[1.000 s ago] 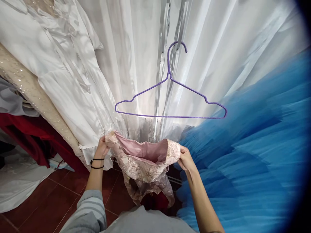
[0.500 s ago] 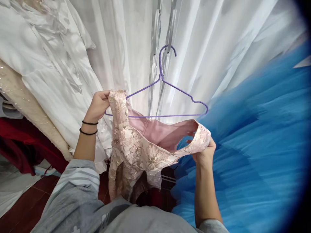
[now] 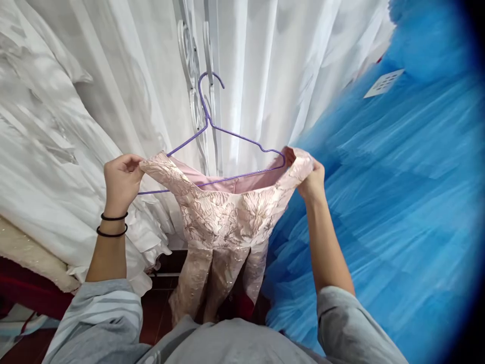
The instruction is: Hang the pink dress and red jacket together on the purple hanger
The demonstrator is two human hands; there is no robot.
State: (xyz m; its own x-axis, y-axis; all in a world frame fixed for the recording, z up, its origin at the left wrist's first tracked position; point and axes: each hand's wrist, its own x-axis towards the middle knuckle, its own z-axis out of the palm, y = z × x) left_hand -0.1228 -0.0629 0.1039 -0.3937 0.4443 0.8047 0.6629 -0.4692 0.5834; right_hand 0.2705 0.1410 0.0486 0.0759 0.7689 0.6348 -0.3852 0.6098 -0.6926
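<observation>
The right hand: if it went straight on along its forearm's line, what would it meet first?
Past the pink floral shoulder strap that the right hand pinches, probably the white drape behind; how far back it hangs is unclear. The blue tulle fans out to the right of that line.

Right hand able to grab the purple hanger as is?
Likely not without letting go: the right hand grips the pink dress at one shoulder, and that fabric sits between it and the near end of the purple hanger.
</observation>
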